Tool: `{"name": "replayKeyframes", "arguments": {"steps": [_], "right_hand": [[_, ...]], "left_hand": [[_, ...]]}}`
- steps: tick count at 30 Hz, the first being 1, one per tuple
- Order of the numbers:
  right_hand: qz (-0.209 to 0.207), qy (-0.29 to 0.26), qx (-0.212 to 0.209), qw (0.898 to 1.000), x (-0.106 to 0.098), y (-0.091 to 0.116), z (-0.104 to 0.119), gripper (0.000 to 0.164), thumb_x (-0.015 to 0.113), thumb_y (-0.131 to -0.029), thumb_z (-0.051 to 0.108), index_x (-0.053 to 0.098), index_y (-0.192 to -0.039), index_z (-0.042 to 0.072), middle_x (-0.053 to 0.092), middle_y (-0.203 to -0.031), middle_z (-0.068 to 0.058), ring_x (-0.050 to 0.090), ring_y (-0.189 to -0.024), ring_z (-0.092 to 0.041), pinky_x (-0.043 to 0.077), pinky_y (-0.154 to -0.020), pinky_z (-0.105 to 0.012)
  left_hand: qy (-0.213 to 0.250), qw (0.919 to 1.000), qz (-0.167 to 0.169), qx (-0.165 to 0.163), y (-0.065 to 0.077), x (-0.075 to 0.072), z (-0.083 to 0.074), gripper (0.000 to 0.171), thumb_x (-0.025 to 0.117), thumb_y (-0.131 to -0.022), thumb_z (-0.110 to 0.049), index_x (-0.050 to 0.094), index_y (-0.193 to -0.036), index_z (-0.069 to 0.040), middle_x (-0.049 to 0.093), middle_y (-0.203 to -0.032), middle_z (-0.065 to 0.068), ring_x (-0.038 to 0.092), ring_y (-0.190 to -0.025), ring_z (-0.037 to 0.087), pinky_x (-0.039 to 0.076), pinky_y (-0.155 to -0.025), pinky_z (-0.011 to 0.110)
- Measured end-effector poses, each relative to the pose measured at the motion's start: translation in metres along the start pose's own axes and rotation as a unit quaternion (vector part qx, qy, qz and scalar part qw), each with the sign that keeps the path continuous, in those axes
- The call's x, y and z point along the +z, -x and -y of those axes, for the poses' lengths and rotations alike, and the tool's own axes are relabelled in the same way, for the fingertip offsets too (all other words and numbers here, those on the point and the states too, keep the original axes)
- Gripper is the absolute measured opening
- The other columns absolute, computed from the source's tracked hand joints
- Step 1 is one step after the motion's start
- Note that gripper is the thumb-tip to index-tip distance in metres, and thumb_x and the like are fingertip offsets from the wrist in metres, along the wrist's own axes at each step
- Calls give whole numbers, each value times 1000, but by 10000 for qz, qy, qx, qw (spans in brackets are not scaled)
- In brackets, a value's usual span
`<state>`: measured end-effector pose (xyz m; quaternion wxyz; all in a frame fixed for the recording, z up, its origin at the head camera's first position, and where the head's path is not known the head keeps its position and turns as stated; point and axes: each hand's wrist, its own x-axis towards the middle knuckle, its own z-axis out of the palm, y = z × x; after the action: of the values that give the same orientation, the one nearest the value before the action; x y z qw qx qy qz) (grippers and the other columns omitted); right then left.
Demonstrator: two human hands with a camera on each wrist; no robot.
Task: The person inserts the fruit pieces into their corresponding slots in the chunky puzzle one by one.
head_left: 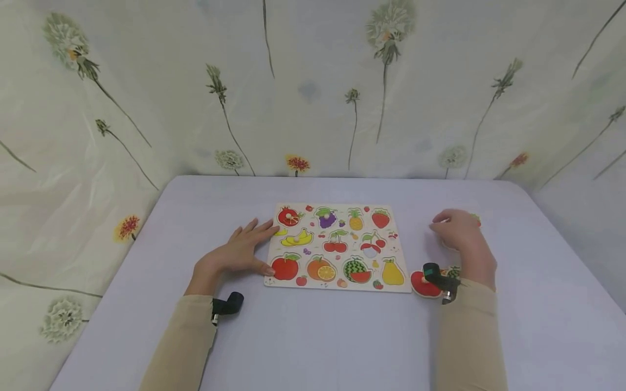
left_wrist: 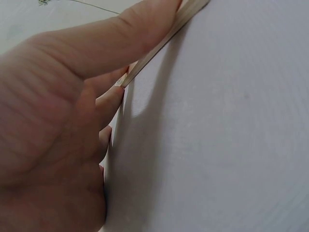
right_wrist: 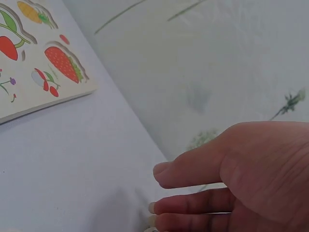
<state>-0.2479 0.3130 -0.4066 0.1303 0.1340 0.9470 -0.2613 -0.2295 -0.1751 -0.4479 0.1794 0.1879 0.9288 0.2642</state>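
Note:
A wooden fruit puzzle board lies on the table. My left hand rests at its left edge, fingers spread and fairly straight, thumb on the lower left corner; the left wrist view shows the thumb along the board's edge. A pomegranate piece and a grape piece with pale knobs sit in the top row. To the right, my right hand is over loose pieces that it partly hides. In the right wrist view its thumb is apart from its fingers, with nothing between them.
A loose red apple-like piece lies by the board's lower right corner, next to a watermelon piece partly behind the wrist camera. The white table meets a flower-patterned cloth at its back edge.

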Motion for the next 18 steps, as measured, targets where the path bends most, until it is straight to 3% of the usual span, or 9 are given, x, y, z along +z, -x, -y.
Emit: {"name": "replayKeyframes", "arguments": {"steps": [5, 12, 16, 18], "right_hand": [[-105, -135, -19, 9999, -3, 1, -9, 47, 47, -100, 30, 51, -136, 0, 57, -122, -23, 55, -96, -32, 50, -71, -35], [-533, -343, -164, 9979, -9, 5, -23, 46, 47, -97, 24, 54, -131, -7, 67, -84, -14, 59, -71, -20, 45, -59, -28], [-480, -529, 318, 9969, -11, 9, -25, 53, 46, -97, 27, 47, -139, -6, 63, -93, -16, 58, -81, -25, 44, -62, -31], [-393, -574, 595, 9958, -9, 10, -27, 50, 47, -96, 28, 50, -133, -6, 59, -96, -17, 54, -87, -28, 43, -64, -33]], "left_hand": [[-50, 10000, 6, -34, -2, 1, 1, 110, 84, -67, -55, 28, -157, -30, 14, -169, -2, -3, -157, 33, -2, -125, 59], [-112, 9999, 18, 19, -4, 1, 5, 109, 83, -68, -55, 26, -158, -32, 13, -169, -4, -4, -157, 31, -2, -126, 57], [-90, 9999, 26, 39, -5, 2, 7, 109, 83, -68, -56, 26, -158, -33, 13, -169, -5, -4, -157, 30, -2, -126, 57], [-76, 10000, 27, -1, -5, 2, 7, 109, 83, -68, -56, 26, -158, -33, 13, -169, -5, -4, -157, 29, -2, -126, 57]]}}
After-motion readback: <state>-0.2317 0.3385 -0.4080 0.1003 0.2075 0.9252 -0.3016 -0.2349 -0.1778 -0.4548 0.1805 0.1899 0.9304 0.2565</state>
